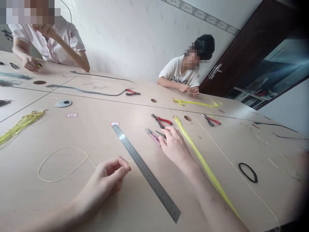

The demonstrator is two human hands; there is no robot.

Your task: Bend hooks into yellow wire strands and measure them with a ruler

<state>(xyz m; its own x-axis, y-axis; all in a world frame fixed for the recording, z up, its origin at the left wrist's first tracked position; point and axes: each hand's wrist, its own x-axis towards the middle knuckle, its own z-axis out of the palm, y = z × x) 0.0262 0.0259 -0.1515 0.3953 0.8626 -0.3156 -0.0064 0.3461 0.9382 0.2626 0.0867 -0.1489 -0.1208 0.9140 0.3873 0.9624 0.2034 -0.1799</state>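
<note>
My left hand (112, 174) is closed in a pinch on the end of a thin yellow cord (129, 162), whose short tip sticks up past thumb and forefinger. From behind this hand the cord runs left into a wide loop on the table. My right hand (175, 143) is over a pair of pink-handled thread snips (152, 136), its thumb at the handle and its fingers apart and bent. A dark pointed tool (160, 133) is partly hidden under these fingers. Just beyond lie red-and-black pliers (161, 121). Between my hands lies a steel ruler (146, 170), slanting across the table.
Yellow cord bundles lie right (201, 158) and left (23, 125). A black ring (248, 172) is at the right, more pliers (211, 120) farther back. A grey disc (63, 103) and small labels (71, 115) lie left. Two people sit across the table (135, 206).
</note>
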